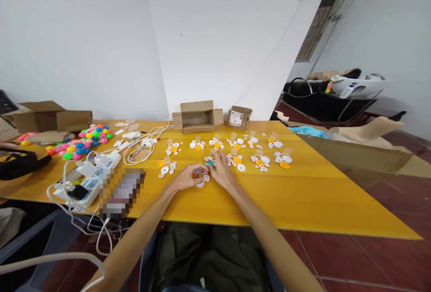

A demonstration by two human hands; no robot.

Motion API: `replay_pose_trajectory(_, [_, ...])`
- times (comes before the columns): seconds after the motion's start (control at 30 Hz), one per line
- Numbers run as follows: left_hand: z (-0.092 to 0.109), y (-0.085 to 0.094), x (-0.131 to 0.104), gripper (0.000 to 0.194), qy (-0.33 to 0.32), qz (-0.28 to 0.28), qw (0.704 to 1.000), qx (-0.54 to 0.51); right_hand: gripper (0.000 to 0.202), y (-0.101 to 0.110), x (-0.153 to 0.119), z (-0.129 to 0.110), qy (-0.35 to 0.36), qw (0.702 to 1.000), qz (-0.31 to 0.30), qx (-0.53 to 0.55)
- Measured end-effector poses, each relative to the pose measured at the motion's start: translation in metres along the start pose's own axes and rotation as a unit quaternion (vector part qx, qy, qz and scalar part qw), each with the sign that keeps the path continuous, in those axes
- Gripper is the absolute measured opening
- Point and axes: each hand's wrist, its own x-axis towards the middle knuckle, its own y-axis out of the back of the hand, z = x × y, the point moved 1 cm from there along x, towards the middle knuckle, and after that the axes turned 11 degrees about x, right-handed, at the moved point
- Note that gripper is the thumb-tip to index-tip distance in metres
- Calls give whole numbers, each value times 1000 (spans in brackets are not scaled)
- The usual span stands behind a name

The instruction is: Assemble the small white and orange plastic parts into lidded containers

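Centrally, the teal piece (210, 163) lies between the hands, just beside the right hand's (222, 173) fingers (grip unclear), the left hand's (186, 177) curled around a small brownish item (198, 173).

Desk (303, 197) seen as smooth, semi-glossy, wood-like yellow. Open box (198, 128) made of matt brown cardboard. Small discs (284, 165) seen as plastic; dark green trousers (208, 256) as matt cloth.

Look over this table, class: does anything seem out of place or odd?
The white cables look messy, looping untidily around the power strip on the left. One teal piece, beside the right hand, stands out among yellow pieces. No spill is visible.
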Motion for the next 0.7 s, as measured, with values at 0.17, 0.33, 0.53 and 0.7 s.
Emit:
replay_pose_trajectory(0.17, [5,2,-1,22,-10,-1,1000,-2,38,-5,9,-4,14,1000,-14,6])
replay_pose_trajectory(0.33, [7,4,-2,22,-11,-10,1000,4,31,-7,20,-9,30,999,-32,5])
replay_pose_trajectory(0.53, [5,5,-3,24,5,-12,1000,19,32,-9,29,-13,25,996,-86,21])
replay_pose_trajectory(0.7, [4,5,-3,19,1,-14,1000,18,33,-9,40,-17,33,988,-140,52])
